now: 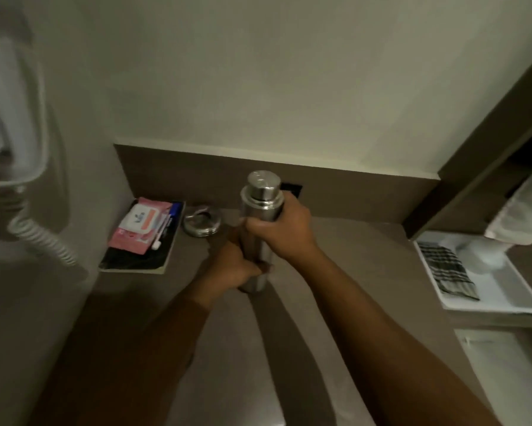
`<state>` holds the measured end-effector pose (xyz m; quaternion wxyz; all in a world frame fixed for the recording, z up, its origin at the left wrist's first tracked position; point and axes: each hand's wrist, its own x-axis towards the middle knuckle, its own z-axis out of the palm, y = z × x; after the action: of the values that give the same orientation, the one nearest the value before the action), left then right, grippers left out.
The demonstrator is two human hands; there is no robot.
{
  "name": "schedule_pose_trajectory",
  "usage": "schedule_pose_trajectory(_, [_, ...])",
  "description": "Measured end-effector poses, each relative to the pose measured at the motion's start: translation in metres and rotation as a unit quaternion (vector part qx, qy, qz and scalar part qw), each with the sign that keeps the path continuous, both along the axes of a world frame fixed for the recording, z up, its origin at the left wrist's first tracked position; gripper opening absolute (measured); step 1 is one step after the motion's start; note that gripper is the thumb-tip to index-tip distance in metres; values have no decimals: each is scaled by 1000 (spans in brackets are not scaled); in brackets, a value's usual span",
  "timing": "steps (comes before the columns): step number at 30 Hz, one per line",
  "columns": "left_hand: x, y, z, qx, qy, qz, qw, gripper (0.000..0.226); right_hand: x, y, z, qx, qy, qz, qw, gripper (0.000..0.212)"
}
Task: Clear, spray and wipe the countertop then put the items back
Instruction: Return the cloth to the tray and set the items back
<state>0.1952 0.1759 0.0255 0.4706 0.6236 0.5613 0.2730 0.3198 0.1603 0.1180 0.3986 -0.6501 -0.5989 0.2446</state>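
Your right hand grips the steel bottle near its neck; your left hand clasps its base. Long axis upright, cap toward 12 o'clock, above the countertop. Wipes pack at 9 o'clock; label unreadable.

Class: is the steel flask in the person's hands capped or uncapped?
Capped. The steel flask has its round metal cap seated on the neck, while the right hand and left hand grip its body.
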Motion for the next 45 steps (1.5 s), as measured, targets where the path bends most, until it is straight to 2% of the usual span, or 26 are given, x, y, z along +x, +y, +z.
schedule_pose_trajectory(3, [80, -7, 12, -7, -59, -36, 998, 72, 75, -16, 11, 9, -2, -64, 998, 61])
schedule_pose_trajectory(6, [158, -7, 22, -13, -98, -78, 992, 73, 142, -29, 20, 24, -30, -117, 992, 61])
schedule_pose_trajectory(11, [251, -7, 18, -58, -86, -142, 984, 86, 234, -47, 10, 24, -19, -185, 982, 67])
schedule_pose_trajectory(15, [283, -7, 6, -75, -81, -154, 982, 92, 267, -55, -8, 19, -8, -203, 979, 71])
schedule_pose_trajectory(21, [286, -14, -8, -98, -80, -156, 980, 94, 274, -64, -22, 6, 9, -192, 981, 77])
schedule_pose_trajectory(24, [283, -15, -9, -89, -45, -168, 981, 94, 265, -70, -25, 6, 15, -194, 981, 78])
schedule_pose_trajectory(27, [267, -14, -8, -96, 6, -193, 977, 94, 252, -80, -24, 26, 51, -203, 978, 80])
schedule_pose_trajectory(29, [242, -7, -16, -77, 11, -195, 978, 96, 234, -91, -29, 44, 82, -249, 964, 70])
schedule_pose_trajectory(32, [174, 12, -28, -79, 21, -123, 989, 86, 185, -108, -46, 67, 183, -375, 906, 44])
schedule_pose_trajectory(34, [113, 25, -33, -68, 36, -39, 996, 71, 144, -102, -60, 59, 230, -394, 888, 26])
schedule_pose_trajectory(36, [51, 37, -33, -30, 60, 63, 996, 51, 104, -80, -73, 20, 240, -363, 900, 21])
schedule_pose_trajectory(39, [-26, 57, -25, 10, 97, 161, 982, 30, 42, -22, -75, -86, 200, -246, 944, 29])
schedule_pose_trajectory(42, [-74, 78, -20, 11, 152, 209, 966, 30, -13, 43, -80, -181, 97, -105, 973, 48])
schedule_pose_trajectory(45, [-96, 96, -28, -16, 163, 192, 968, 32, -55, 98, -96, -232, 1, -29, 972, 59])
